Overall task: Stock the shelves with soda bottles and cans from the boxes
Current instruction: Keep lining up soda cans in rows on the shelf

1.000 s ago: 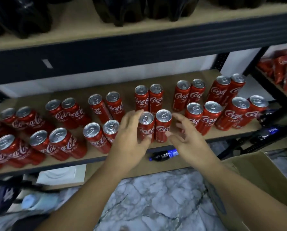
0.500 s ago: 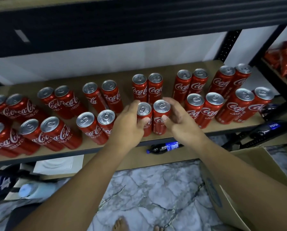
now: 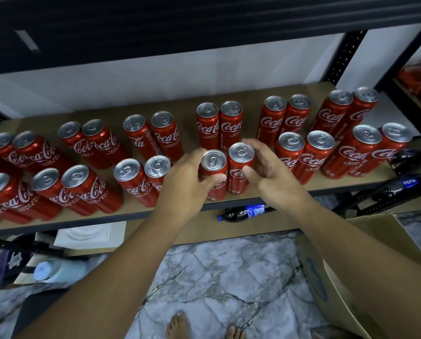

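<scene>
Your left hand (image 3: 187, 182) wraps one red Coca-Cola can (image 3: 213, 176) at the near edge of the wooden shelf (image 3: 229, 209), thumb across its front and fingers curled round its left side. Your right hand (image 3: 269, 172) closes on the can (image 3: 240, 167) just to its right, thumb pressed on the label and fingers reaching over behind the top. The two cans stand upright and touch each other, so your hands sit close together with only the pair between them.

The shelf holds more red cans in pairs, arranged in a far row and a near row. The held pair fills the near row's middle slot, directly in front of a far pair (image 3: 219, 123). To the left sits a near pair (image 3: 143, 179), and to the right another near pair (image 3: 305, 155), both just beside your hands. More pairs run off toward both ends of the shelf.

Below the shelf, a dark Pepsi bottle (image 3: 242, 212) lies on its side on a lower board. A second Pepsi bottle (image 3: 400, 187) lies at the right, partly hidden by the rack frame. An open cardboard box (image 3: 351, 277) stands on the marble floor (image 3: 216, 277) under your right forearm. Your bare toes show at the bottom edge.
</scene>
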A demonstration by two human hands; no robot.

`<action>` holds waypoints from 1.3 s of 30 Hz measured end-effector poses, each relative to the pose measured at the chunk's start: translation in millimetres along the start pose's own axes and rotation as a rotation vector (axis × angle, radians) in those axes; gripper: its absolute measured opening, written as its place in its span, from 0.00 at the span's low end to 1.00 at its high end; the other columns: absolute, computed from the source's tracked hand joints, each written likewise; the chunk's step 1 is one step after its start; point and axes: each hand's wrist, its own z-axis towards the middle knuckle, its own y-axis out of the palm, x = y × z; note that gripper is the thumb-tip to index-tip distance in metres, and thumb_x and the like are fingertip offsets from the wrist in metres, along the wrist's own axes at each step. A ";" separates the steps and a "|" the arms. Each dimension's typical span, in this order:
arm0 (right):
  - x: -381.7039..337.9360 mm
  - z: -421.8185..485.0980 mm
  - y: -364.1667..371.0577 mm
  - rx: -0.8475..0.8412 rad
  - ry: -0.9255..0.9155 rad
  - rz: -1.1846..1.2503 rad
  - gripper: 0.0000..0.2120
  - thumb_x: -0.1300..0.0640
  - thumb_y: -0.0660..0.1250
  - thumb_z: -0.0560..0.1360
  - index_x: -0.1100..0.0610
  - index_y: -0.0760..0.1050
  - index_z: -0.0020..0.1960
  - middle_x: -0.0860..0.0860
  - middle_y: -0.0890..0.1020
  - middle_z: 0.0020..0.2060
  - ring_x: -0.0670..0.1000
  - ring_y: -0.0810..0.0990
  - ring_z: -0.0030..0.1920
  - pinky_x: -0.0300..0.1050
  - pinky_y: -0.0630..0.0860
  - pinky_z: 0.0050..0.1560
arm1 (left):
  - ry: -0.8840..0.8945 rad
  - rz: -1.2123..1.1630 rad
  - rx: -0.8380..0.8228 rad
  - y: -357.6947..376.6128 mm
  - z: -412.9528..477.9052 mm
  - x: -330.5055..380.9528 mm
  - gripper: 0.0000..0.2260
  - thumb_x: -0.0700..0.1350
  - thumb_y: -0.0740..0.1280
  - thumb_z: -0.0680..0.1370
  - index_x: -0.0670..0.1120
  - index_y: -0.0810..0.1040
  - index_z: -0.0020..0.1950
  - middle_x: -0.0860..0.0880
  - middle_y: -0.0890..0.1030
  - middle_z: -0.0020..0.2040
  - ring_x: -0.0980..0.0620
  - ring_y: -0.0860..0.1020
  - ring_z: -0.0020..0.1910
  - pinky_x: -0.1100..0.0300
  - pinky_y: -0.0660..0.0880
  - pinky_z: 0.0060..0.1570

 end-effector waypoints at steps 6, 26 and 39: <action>-5.6 -3.9 -5.1 -0.067 0.008 -0.067 0.30 0.61 0.65 0.83 0.35 0.62 0.77 0.36 0.71 0.73 0.40 0.67 0.75 0.54 0.68 0.75 | -0.030 -0.039 -0.071 -10.5 -4.8 -4.1 0.29 0.52 0.71 0.79 0.54 0.66 0.78 0.53 0.76 0.72 0.54 0.76 0.69 0.51 0.74 0.69; -26.3 0.3 -3.9 -0.010 0.026 -0.302 0.27 0.55 0.73 0.78 0.38 0.67 0.72 0.36 0.78 0.65 0.41 0.76 0.67 0.50 0.74 0.70 | 0.002 -0.011 -0.129 -9.0 12.7 -3.9 0.28 0.43 0.73 0.78 0.60 0.67 0.74 0.56 0.76 0.70 0.55 0.76 0.67 0.52 0.74 0.68; -75.6 73.2 3.8 0.223 0.076 -0.364 0.20 0.50 0.68 0.80 0.49 0.71 0.70 0.46 0.79 0.63 0.47 0.76 0.61 0.40 0.70 0.51 | 0.036 0.089 -0.029 -28.8 77.5 25.5 0.25 0.49 0.66 0.83 0.54 0.64 0.79 0.47 0.74 0.73 0.47 0.74 0.71 0.56 0.71 0.64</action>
